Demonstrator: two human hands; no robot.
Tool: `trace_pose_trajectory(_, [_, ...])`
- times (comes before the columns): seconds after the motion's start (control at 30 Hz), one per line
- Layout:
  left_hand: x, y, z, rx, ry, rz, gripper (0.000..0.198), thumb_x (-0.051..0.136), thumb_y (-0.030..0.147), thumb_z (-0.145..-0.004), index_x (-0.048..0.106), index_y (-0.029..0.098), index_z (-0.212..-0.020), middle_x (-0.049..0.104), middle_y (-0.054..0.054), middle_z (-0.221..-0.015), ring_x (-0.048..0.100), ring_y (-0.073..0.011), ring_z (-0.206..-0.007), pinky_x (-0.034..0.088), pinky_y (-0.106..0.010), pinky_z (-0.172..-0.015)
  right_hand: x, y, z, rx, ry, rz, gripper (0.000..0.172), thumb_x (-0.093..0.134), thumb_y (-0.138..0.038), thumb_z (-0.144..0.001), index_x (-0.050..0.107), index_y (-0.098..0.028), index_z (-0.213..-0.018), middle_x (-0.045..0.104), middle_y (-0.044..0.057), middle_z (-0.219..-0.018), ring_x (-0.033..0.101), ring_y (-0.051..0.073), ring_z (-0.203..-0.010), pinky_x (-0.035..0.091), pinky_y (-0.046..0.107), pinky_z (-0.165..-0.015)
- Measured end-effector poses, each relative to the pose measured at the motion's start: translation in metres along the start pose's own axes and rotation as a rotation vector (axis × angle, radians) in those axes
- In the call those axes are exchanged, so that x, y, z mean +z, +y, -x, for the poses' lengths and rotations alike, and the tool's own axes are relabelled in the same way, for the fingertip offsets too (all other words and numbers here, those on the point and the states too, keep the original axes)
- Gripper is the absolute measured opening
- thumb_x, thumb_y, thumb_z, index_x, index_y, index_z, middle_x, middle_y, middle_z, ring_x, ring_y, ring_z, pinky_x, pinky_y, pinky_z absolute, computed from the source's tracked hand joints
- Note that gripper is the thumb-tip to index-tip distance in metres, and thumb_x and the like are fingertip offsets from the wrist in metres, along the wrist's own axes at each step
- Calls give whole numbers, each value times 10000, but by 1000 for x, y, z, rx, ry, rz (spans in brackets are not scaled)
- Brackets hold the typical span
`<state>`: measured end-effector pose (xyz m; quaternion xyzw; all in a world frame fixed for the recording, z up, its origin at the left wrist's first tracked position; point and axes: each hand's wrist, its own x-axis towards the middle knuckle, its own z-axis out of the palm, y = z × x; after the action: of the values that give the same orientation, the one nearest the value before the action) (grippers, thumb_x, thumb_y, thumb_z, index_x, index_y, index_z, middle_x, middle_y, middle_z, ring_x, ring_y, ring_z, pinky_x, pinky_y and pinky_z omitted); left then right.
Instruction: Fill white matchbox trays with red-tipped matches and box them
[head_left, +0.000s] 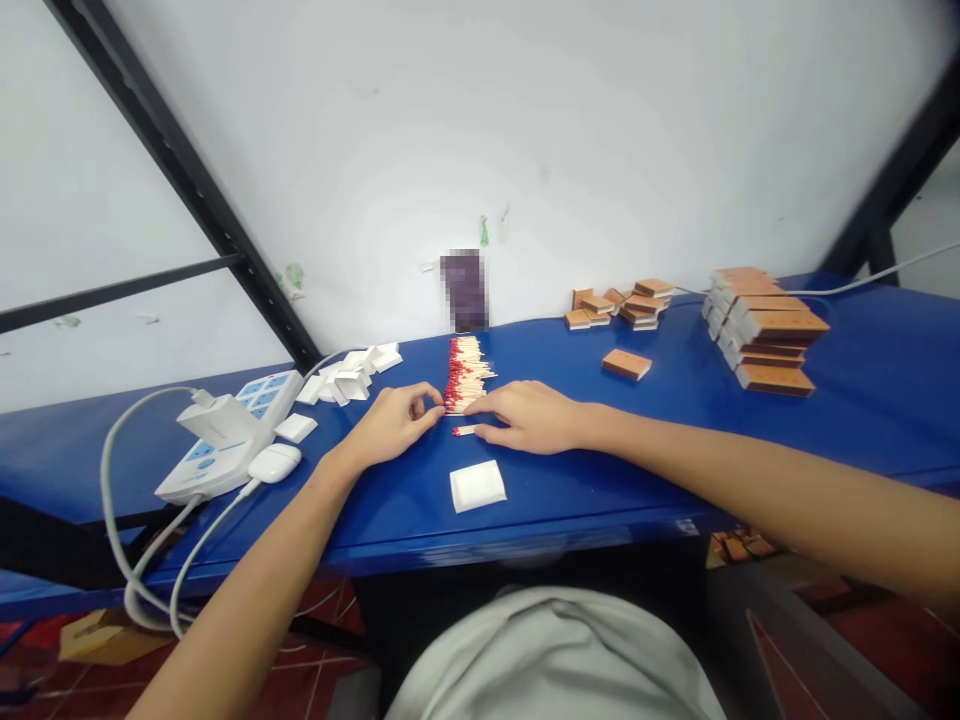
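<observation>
On the blue tabletop [551,355], middle: match pile [466,375], red heads left.
Left hand [394,420]: curled beside the pile's near-left corner; cannot tell whether its fingertips grip anything.
Right hand [536,416]: forefinger at the pile's near edge, thumb at separated matches [463,431]; digits parted, unclenched.
White tray [478,486]: nearer than the matches.

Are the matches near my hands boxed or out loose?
Out loose: the matches lie heaped on the blue table, no box around them.
</observation>
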<state>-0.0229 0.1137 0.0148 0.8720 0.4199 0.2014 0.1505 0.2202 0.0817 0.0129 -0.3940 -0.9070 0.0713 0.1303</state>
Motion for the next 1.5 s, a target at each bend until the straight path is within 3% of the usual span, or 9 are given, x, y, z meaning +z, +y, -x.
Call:
trace_pose_trajectory(0.23, [5, -4, -1, 27, -8, 8, 209, 543, 346, -914, 669, 179, -913, 458, 53, -581, 432, -128, -549, 318, -249, -562, 1, 1, -1, -7, 7, -16, 430, 489, -384, -958, 610, -249, -1348, 732, 80, -1085, 666, 227, -934, 420, 303, -750])
trace_pose_trajectory(0.67, [11, -8, 0, 61, -37, 76, 140, 564, 293, -897, 636, 181, -852, 534, 45, -626, 468, -120, -574, 351, -238, -566, 2, 3, -1, -33, 13, -12, 394, 510, -361, -950, 637, -223, -1297, 736, 79, -989, 662, 215, -860, 407, 292, -719])
trace_pose_trajectory(1.0, [14, -4, 1, 94, 1, 17, 57, 570, 210, -865, 599, 188, -821, 492, 67, -593, 452, -107, -549, 340, -232, -570, 4, 4, -2, -201, 49, -157, 326, 538, -209, -914, 723, -205, -1182, 719, 22, -794, 580, 123, -643, 378, 232, -639])
trace_pose_trajectory(1.5, [13, 0, 4, 123, -8, -5, 61, 555, 159, -851, 577, 192, -805, 479, 75, -582, 451, -103, -533, 336, -234, -560, 7, 5, -2, -205, 52, -171, 368, 522, -116, -856, 749, -202, -1133, 755, 39, -878, 636, 141, -712, 423, 242, -690])
